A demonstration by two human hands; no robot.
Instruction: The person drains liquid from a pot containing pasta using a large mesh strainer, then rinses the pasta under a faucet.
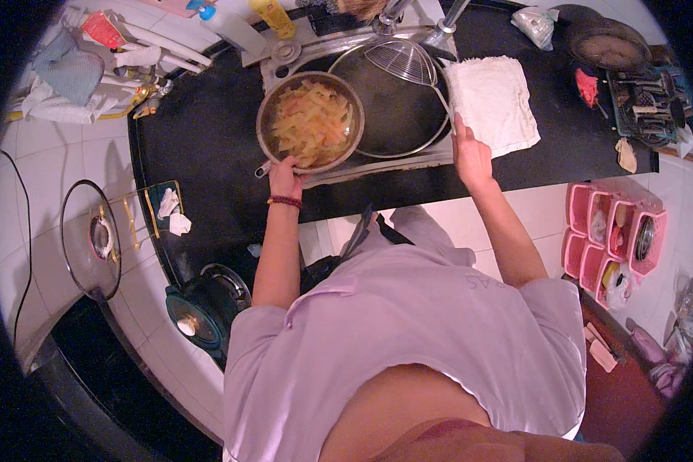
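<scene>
My left hand [286, 178] grips the near rim of a round pan [360, 110], whose short metal handle stub shows beside my fingers. Pale yellow and orange strips of food [312, 124] fill the pan, and what they are is unclear. My right hand [472, 156] holds the handle of a wire mesh skimmer [401, 60]. The skimmer's head is over the far part of a wide, round metal basin [404, 154] with a dark interior. The pan overlaps the basin's left rim. Nothing is visible in the skimmer.
A folded white cloth [494, 107] lies right of the basin. Metal taps [386, 23] rise behind it. A spray bottle [231, 32] and a yellow bottle [274, 18] stand back left. Utensils fill a rack [644, 104] at right; a lidded pot [199, 317] sits at left.
</scene>
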